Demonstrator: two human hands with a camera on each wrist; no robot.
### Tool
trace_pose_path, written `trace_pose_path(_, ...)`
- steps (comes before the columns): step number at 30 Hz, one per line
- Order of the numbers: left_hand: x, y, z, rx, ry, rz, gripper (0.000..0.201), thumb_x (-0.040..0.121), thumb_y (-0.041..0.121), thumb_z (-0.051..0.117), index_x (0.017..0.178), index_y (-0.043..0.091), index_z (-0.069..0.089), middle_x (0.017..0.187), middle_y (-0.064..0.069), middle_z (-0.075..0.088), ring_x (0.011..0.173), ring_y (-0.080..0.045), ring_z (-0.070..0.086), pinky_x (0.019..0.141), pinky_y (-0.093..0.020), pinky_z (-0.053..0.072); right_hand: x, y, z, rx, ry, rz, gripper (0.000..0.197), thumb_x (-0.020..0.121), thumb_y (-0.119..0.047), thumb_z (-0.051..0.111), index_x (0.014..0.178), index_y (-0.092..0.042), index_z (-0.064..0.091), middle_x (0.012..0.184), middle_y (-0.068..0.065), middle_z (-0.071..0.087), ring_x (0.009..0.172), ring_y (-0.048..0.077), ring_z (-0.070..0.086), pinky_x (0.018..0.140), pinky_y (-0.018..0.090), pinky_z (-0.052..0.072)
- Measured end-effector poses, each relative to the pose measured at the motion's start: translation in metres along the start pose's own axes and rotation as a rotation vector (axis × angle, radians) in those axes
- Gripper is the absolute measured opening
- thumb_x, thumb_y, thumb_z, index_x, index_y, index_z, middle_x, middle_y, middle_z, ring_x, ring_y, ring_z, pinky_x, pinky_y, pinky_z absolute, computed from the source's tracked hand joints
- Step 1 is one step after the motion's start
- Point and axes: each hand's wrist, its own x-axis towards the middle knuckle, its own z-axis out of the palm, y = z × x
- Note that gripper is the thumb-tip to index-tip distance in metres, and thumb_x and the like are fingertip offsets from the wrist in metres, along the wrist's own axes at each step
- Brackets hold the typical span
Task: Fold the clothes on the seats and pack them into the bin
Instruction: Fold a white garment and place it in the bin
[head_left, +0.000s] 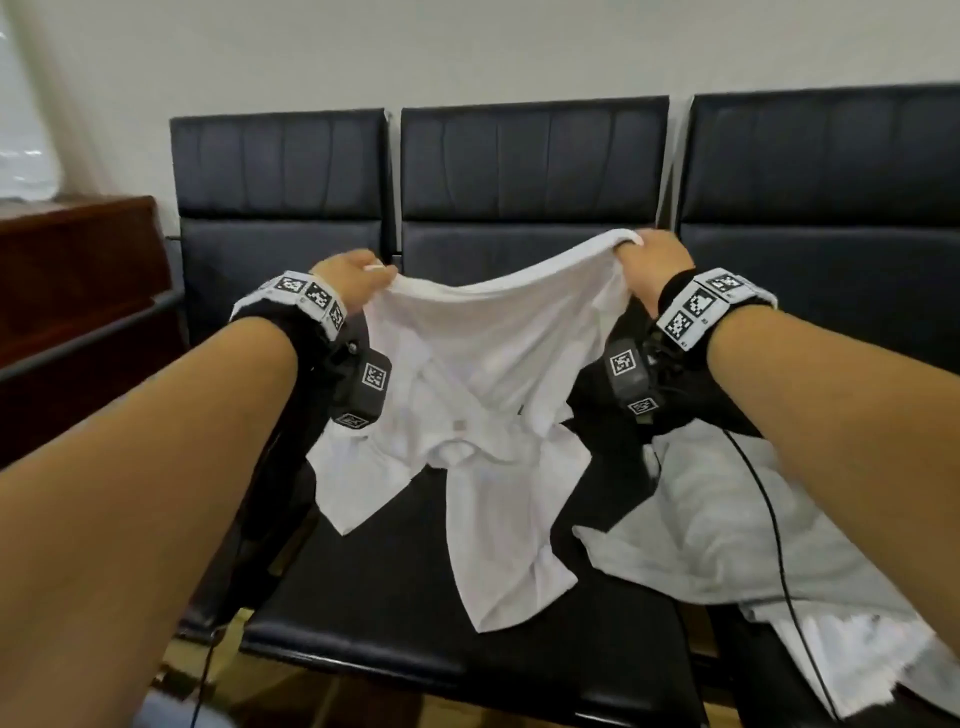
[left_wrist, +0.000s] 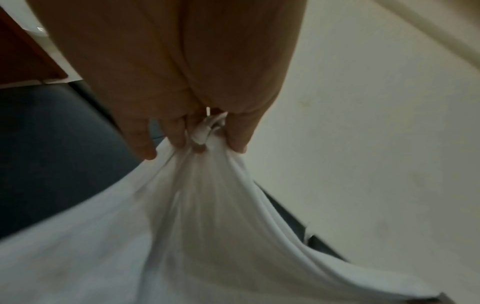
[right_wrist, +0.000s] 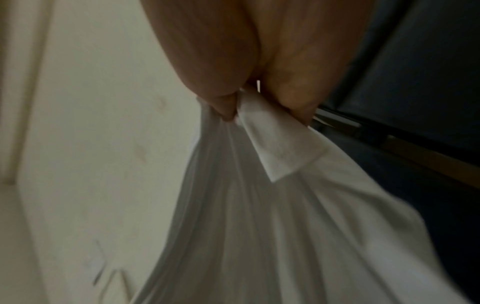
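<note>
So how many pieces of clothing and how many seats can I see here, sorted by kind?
White shirt, held up by the left hand and right hand: 1
Pale garments lying on the right-hand seat, a grey one on top and white fabric under it: 2
Dark padded seats: 3
Total: 6

Reddish-brown wooden cabinet (head_left: 78, 291) at 9 o'clock, beside the chairs. Plain off-white wall (head_left: 467, 47) at 12 o'clock. Frosted window (head_left: 23, 114) at 10 o'clock. Wood-tone floor (head_left: 208, 670) at 7 o'clock.
</note>
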Motion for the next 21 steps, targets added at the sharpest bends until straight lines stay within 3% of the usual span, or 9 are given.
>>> trace_pose_path(2,0.002,0.026,-0.018,-0.097,0.051,0.075,0.026,0.093,0.036,0.056,0.106,0.014,0.060,0.098,-0.008,0.054,0.092,-0.024,0.051,0.094,-0.048,0.047,0.002,-0.022,-0.024,0.030,0.135,-0.126,0.034,0.097,-0.012,0.038,0.109,0.008,0.062,0.115,0.025,0.062,0.105,0.037,0.057,0.079,0.037,0.039)
trace_pose_path(3,-0.002,0.037,-0.026,-0.171,0.070,0.087,0.023,0.092,0.035,0.057,0.103,0.016,0.061,0.098,-0.006,0.054,0.093,-0.023,0.052,0.092,-0.045,0.048,0.000,-0.030,-0.034,0.082,0.186,-0.151,0.034,0.097,-0.013,0.038,0.108,0.008,0.062,0.109,0.022,0.063,0.098,0.034,0.057,0.080,0.038,0.041)
trace_pose_path(6,-0.019,0.049,-0.041,-0.329,0.084,0.063,0.017,0.088,0.029,0.061,0.073,0.022,0.058,0.088,-0.003,0.056,0.091,-0.020,0.056,0.087,-0.036,0.053,-0.021,-0.038,-0.054,0.212,0.214,-0.182,0.032,0.097,-0.019,0.042,0.098,0.005,0.062,0.085,0.012,0.055,0.078,0.021,0.048,0.071,0.032,0.040)
trace_pose_path(8,-0.037,0.042,-0.041,-0.359,0.044,0.013,0.022,0.090,0.017,0.060,0.069,0.017,0.054,0.079,-0.005,0.057,0.089,-0.023,0.060,0.083,-0.035,0.053,-0.046,-0.037,-0.057,0.165,0.140,-0.181,0.026,0.097,-0.018,0.044,0.088,-0.001,0.061,0.079,0.010,0.052,0.074,0.020,0.047,0.069,0.029,0.036)
trace_pose_path(12,-0.088,0.004,-0.020,-0.252,-0.082,-0.119,0.016,0.089,0.004,0.058,0.073,0.008,0.057,0.075,-0.012,0.061,0.077,-0.027,0.065,0.081,-0.039,0.054,-0.105,-0.015,-0.040,-0.135,-0.187,-0.097,0.027,0.097,-0.023,0.049,0.080,-0.007,0.063,0.084,0.008,0.060,0.083,0.023,0.053,0.066,0.029,0.039)
trace_pose_path(15,-0.128,-0.040,0.009,-0.109,-0.125,-0.219,0.012,0.089,0.003,0.058,0.077,0.006,0.057,0.077,-0.013,0.063,0.066,-0.024,0.063,0.069,-0.034,0.057,-0.152,0.009,-0.010,-0.319,-0.508,-0.040,0.032,0.093,-0.030,0.058,0.066,-0.013,0.059,0.067,0.002,0.056,0.065,0.017,0.052,0.056,0.024,0.040)
trace_pose_path(17,-0.152,-0.071,0.031,-0.050,-0.187,-0.296,0.015,0.089,0.000,0.057,0.076,0.006,0.054,0.077,-0.013,0.060,0.067,-0.025,0.061,0.074,-0.037,0.058,-0.184,0.020,0.013,-0.418,-0.704,-0.045,0.035,0.090,-0.034,0.063,0.059,-0.019,0.054,0.058,-0.004,0.051,0.054,0.012,0.048,0.047,0.021,0.038)
trace_pose_path(19,-0.173,-0.097,0.050,0.024,-0.230,-0.369,0.016,0.089,0.002,0.058,0.074,0.007,0.053,0.076,-0.011,0.059,0.068,-0.025,0.061,0.074,-0.036,0.058,-0.209,0.031,0.038,-0.545,-0.873,-0.109,0.035,0.084,-0.036,0.070,0.057,-0.021,0.054,0.059,-0.005,0.052,0.056,0.013,0.049,0.049,0.022,0.039)
trace_pose_path(21,-0.186,-0.119,0.063,0.115,-0.266,-0.412,0.017,0.088,0.006,0.060,0.072,0.006,0.055,0.075,-0.012,0.060,0.068,-0.024,0.062,0.067,-0.030,0.058,-0.222,0.038,0.061,-0.628,-1.033,-0.108,0.024,0.078,-0.035,0.077,0.067,-0.021,0.062,0.070,-0.003,0.060,0.062,0.012,0.053,0.053,0.022,0.044)
